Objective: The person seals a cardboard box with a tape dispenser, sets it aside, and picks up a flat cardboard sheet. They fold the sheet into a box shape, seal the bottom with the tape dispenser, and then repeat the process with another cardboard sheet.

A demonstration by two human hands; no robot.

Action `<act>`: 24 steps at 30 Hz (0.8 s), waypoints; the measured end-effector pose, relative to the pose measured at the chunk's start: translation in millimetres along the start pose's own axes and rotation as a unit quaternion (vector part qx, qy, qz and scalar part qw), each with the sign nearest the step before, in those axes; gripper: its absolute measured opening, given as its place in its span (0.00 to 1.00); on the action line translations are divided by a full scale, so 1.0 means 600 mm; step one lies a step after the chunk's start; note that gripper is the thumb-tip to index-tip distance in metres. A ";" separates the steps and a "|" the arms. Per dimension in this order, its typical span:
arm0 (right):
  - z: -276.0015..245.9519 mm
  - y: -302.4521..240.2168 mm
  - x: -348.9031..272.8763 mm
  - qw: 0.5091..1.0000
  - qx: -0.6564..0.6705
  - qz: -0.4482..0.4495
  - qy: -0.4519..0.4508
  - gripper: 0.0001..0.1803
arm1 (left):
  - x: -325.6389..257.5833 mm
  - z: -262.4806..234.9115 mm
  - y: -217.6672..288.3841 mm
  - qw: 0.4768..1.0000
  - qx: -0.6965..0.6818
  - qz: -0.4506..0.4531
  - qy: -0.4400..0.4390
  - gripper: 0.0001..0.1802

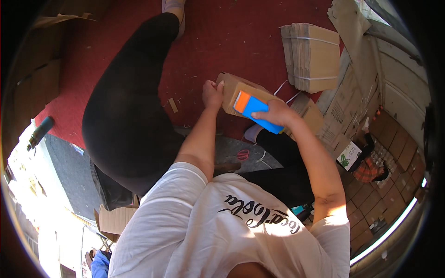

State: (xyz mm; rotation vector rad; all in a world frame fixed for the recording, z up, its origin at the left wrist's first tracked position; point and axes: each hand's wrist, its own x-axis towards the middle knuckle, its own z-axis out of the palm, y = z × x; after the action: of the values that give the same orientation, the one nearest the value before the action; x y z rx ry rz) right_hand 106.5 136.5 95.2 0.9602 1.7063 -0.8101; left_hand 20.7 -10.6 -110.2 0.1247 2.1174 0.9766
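Where our carton is: up in front of our torso, between both hands, seen over the red surface (pixel 199 51).
Carton (pixel 228 96): plain brown cardboard, oblong, straight edges; sits at a slant, left end farther from us, right end running down behind our right hand. Part of the near side is covered by the tool, so we can't tell how the seams there look.
Left hand (pixel 213 94): closed on the carton's left end, fingers curled in, thumb against the cardboard.
Right hand (pixel 273 114): wrapped round the handheld tool, thumb laid over its blue side; far fingers hidden from us.
Handheld tool (pixel 259 110): flat and blue, orange end toward the carton's left, bit of yellow at the lower end. It overlaps the carton's near side; we can't confirm contact.
Cardboard stack (pixel 315 58): flat brown pieces bound with white straps, on the red surface, beyond the carton to our right.
Scissors (pixel 243 154): pink-red handles, on the grey patch (pixel 227 143) between our black-clad legs (pixel 132 102).
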 end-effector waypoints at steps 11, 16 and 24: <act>-0.011 -0.003 -0.004 1.000 -0.003 0.014 -0.002 0.39 | 0.034 -0.026 0.031 0.992 0.099 -0.078 -0.014 0.17; -0.007 0.012 0.006 1.000 0.014 -0.003 -0.002 0.40 | 0.014 0.008 0.064 0.994 -0.033 0.005 -0.106 0.22; -0.009 0.012 0.011 1.000 0.023 0.008 -0.017 0.40 | 0.048 0.026 0.028 0.995 0.050 0.005 -0.081 0.24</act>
State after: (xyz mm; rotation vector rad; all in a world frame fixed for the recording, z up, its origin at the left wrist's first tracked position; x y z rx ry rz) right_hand 109.2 146.0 89.7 0.9848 1.6542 -0.8534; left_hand 7.9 21.6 -122.9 0.2552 2.0170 0.8374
